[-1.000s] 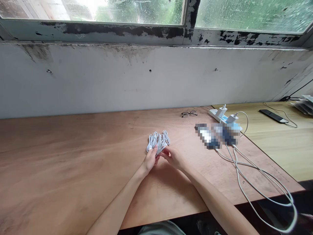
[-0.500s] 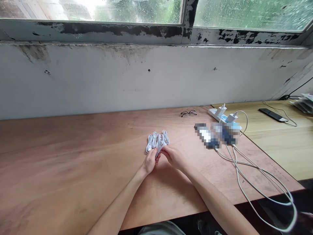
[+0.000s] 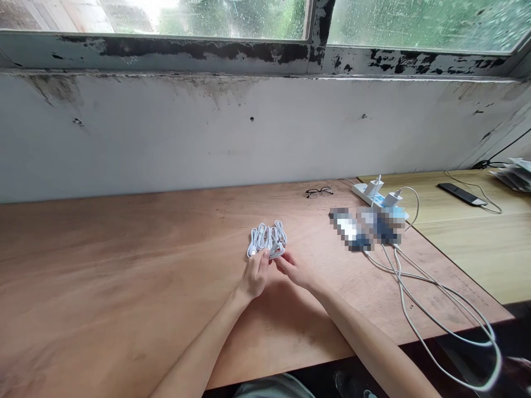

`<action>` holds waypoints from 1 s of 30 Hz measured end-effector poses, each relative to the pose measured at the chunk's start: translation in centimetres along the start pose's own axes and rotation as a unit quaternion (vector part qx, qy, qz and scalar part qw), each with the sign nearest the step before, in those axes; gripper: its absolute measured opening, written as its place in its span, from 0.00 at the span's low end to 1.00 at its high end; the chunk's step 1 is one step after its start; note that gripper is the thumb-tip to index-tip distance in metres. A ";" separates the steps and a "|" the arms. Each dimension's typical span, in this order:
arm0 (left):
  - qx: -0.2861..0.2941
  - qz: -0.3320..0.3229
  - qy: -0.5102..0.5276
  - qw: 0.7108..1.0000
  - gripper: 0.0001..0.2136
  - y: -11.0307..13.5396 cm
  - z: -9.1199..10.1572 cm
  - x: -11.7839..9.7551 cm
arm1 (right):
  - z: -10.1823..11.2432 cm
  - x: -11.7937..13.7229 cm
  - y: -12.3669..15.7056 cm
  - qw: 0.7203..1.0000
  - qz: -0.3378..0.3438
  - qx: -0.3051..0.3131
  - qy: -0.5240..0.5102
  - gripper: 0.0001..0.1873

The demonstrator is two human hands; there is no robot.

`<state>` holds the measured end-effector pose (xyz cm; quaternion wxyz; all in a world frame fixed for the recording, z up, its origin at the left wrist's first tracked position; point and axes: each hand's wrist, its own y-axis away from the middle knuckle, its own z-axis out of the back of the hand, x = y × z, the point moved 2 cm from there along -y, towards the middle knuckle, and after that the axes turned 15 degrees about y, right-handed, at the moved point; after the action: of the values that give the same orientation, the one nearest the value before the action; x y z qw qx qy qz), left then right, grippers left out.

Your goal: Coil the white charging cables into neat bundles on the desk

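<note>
A small coiled white USB cable (image 3: 277,250) is held just above the table by my two hands. My left hand (image 3: 256,273) is closed, its thumb and fingers pinching the coil's left end. From the right, my right hand (image 3: 293,269) has its bent fingers together at the coil's lower right edge; the fingertips are partly hidden. Directly beyond my hands, several more coiled white cables (image 3: 261,235) lie side by side in a row on the wooden table (image 3: 124,287).
Eyeglasses (image 3: 319,192) lie near the wall. To the right are a white power strip (image 3: 360,191) with chargers, blurred devices (image 3: 350,229) and long white cables (image 3: 446,296) looping over the table's edge. A black phone (image 3: 461,194) lies on the lighter tabletop.
The held cable has turned from upright to lying more sideways, its coil now showing right of my left thumb. My right hand has shifted slightly down and lower on the coil.
</note>
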<state>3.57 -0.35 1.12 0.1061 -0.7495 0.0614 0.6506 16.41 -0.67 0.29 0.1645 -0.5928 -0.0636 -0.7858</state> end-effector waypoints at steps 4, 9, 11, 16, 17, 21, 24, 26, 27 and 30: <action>0.015 -0.037 -0.035 0.999 0.14 0.2 -0.2 -0.6 | -0.5 -0.6 -0.2 0.964 -0.109 0.117 -0.214 0.19; -0.012 0.064 0.056 0.996 0.17 -0.1 -0.4 0.9 | 0.0 -0.3 -0.1 0.989 -0.092 0.030 -0.108 0.18; -0.027 0.127 0.115 0.985 0.18 -0.2 -0.4 1.6 | 0.4 0.2 0.1 0.998 -0.032 -0.042 0.031 0.16; -0.026 0.200 0.202 0.958 0.20 -0.3 -0.4 2.0 | 1.1 0.6 0.4 0.930 0.122 -0.080 0.337 0.09; -0.024 0.206 0.220 0.953 0.19 -0.3 -0.3 1.9 | 1.1 0.5 0.3 0.914 0.147 -0.074 0.372 0.09; 0.000 0.247 0.282 0.927 0.18 -0.3 -0.3 1.6 | 1.1 -0.3 0.0 0.862 0.201 -0.066 0.462 0.12; 0.033 0.264 0.300 0.916 0.18 -0.2 -0.3 1.5 | 1.0 -0.5 0.0 0.869 0.197 -0.075 0.448 0.12; 0.044 0.252 0.284 0.924 0.18 -0.3 -0.4 1.7 | 1.0 -0.3 0.2 0.899 0.178 -0.078 0.393 0.12; 0.045 0.240 0.268 0.932 0.18 -0.3 -0.4 1.8 | 0.9 -0.2 0.2 0.917 0.163 -0.079 0.355 0.12; 0.032 0.180 0.189 0.965 0.20 -0.3 -0.4 1.9 | 0.7 0.0 0.1 0.973 0.090 -0.080 0.197 0.12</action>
<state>4.28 -0.09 -0.68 -0.0026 -0.8315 0.2353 0.5032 17.13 -0.60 0.52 0.1961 -0.4411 0.0871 -0.8714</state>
